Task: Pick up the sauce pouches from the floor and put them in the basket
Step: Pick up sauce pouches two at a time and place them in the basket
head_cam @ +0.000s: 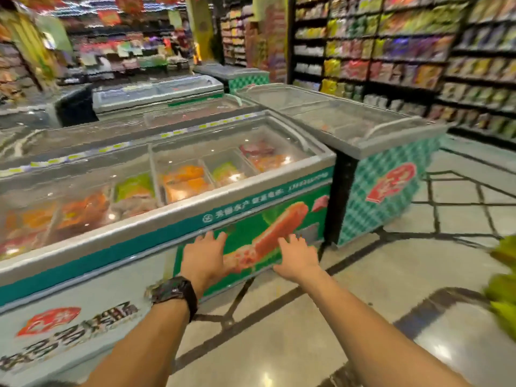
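Our left hand point(205, 256) and right hand point(297, 256) are reaching forward, fingers spread, holding nothing.
We are facing a glass-topped chest freezer point(167, 219); blurred yellow-green packs point(502, 289), possibly the sauce pouches, are showing at the far right edge by the tiled floor point(363, 275), well apart from both hands.

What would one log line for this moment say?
left hand: open, empty | right hand: open, empty | both before chest freezer | sauce pouches, basket: not identifiable | blurred yellow-green shapes at right edge
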The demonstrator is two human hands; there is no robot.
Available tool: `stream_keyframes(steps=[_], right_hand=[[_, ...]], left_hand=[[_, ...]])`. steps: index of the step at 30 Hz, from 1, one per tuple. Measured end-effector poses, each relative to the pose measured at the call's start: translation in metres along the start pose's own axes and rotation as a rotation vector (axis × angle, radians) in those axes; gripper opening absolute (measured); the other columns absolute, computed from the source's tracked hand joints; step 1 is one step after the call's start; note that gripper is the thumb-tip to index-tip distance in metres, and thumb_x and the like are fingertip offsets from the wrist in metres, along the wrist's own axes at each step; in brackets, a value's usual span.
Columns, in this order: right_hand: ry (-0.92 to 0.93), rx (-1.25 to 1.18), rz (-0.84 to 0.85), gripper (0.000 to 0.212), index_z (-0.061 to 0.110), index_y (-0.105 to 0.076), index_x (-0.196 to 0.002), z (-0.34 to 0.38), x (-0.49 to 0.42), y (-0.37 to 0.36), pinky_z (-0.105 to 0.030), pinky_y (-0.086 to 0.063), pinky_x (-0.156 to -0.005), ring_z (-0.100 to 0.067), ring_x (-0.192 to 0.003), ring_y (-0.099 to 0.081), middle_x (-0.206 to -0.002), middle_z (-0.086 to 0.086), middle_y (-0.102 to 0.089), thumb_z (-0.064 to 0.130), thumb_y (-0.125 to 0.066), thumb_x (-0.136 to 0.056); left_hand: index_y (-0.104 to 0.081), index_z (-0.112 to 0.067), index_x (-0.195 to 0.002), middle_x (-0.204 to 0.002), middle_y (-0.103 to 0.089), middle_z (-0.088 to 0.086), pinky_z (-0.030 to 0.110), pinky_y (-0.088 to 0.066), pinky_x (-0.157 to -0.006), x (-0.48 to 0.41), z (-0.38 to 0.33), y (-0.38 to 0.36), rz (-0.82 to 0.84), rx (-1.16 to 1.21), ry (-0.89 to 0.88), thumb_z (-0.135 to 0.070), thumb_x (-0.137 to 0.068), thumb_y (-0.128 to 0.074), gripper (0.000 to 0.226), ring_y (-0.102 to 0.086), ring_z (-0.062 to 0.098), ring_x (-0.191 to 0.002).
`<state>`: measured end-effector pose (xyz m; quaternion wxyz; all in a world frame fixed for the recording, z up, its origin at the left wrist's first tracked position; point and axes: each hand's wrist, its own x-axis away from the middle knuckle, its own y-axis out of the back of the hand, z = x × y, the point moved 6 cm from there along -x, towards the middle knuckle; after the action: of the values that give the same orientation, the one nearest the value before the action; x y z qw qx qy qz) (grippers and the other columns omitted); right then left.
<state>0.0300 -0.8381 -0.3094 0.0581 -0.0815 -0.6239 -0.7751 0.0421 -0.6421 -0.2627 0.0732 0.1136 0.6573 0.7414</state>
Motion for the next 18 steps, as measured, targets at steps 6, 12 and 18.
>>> stream_keyframes(steps=[6, 12, 18], right_hand=[[-0.411, -0.091, -0.079, 0.066, 0.020, -0.032, -0.147, -0.204, 0.034, 0.036, -0.048, -0.043, -0.099, -0.035, -0.132, -0.040, -0.145, -0.012, -0.038, 0.043, -0.058, -0.090], [-0.748, -0.163, -0.099, 0.061, 0.020, -0.038, -0.143, -0.347, 0.075, 0.038, -0.048, -0.040, -0.103, -0.034, -0.133, -0.039, -0.140, -0.011, -0.040, 0.042, -0.057, -0.089], [-0.981, -0.217, -0.100, 0.064, 0.021, -0.037, -0.145, -0.452, 0.064, 0.041, -0.046, -0.041, -0.106, -0.033, -0.135, -0.040, -0.148, -0.012, -0.038, 0.043, -0.059, -0.089]], left_hand=[[-0.031, -0.028, -0.149, -0.140, -0.049, 0.007, 0.041, -0.051, -0.086, -0.098, -0.204, 0.025, -0.063, -0.009, -0.405, -0.069, -0.085, -0.052, 0.078, -0.054, 0.030, -0.121], [-0.038, -0.024, -0.144, -0.130, -0.053, 0.008, 0.041, -0.052, -0.088, -0.154, -0.375, 0.032, -0.043, -0.029, -0.716, -0.065, -0.086, -0.052, 0.073, -0.055, 0.029, -0.119], [-0.034, -0.024, -0.147, -0.136, -0.051, 0.008, 0.040, -0.051, -0.092, -0.232, -0.495, 0.035, -0.033, 0.019, -0.927, -0.067, -0.089, -0.048, 0.074, -0.053, 0.028, -0.121]])
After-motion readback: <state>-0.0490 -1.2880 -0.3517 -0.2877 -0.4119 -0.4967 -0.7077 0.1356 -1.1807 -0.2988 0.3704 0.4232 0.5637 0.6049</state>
